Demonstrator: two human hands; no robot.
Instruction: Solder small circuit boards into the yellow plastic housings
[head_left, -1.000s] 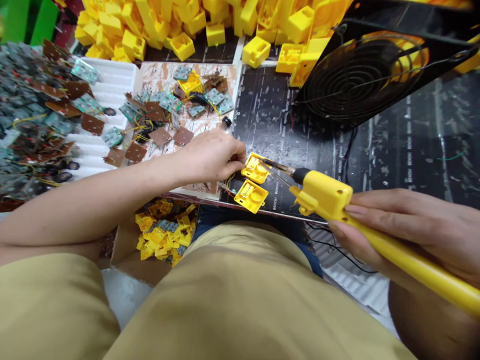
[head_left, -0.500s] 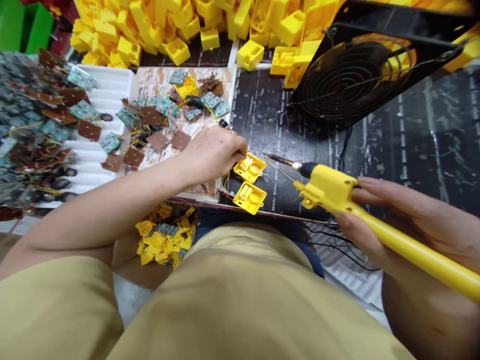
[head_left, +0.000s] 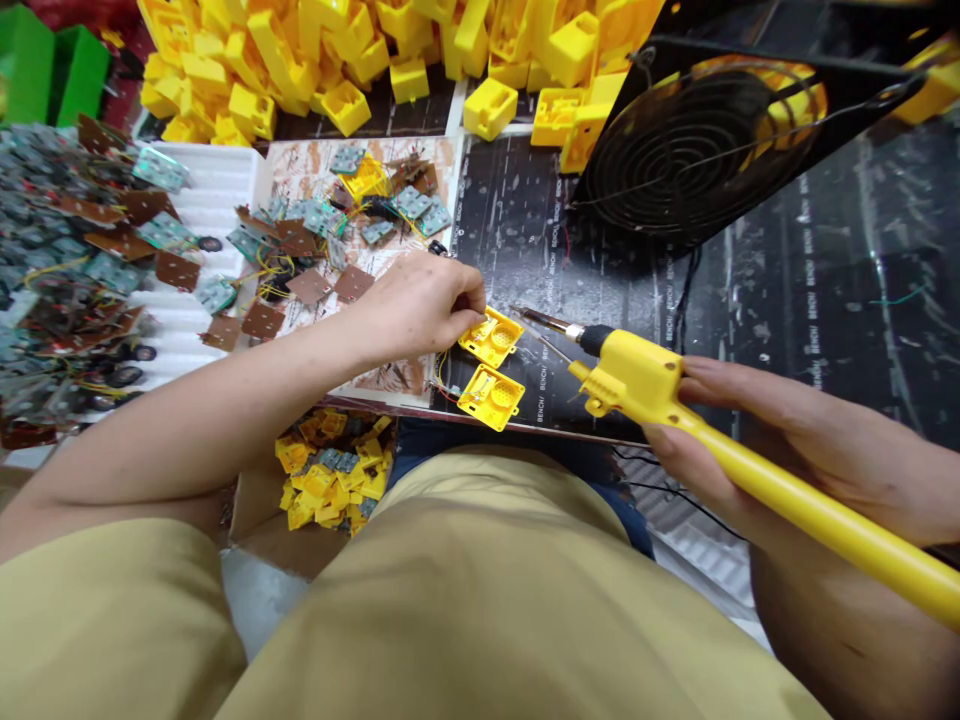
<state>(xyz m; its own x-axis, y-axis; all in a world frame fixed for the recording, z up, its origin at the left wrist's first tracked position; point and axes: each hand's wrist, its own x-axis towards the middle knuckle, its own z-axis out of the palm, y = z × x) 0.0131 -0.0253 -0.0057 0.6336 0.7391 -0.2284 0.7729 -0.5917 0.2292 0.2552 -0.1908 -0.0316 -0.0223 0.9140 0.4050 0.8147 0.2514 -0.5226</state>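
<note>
My left hand [head_left: 420,305] pinches the edge of a small yellow plastic casing half [head_left: 493,338] on the black bench mat [head_left: 517,230]. A second yellow casing half [head_left: 491,396] lies just below it, joined by thin wires. My right hand [head_left: 757,440] grips a yellow soldering iron [head_left: 675,410] by its long handle. Its dark metal tip [head_left: 544,322] hovers just right of the upper casing, close to it but apart.
A black fan [head_left: 697,140] stands tilted at the back right. Piles of yellow casings [head_left: 360,50] fill the back. Circuit boards [head_left: 75,250] with wires cover a white tray on the left. A box of small yellow parts [head_left: 330,470] sits below the bench edge by my knees.
The soldering iron's tip has drawn back to the right, off the upper casing. My left hand has stayed on that casing. The view has shifted slightly.
</note>
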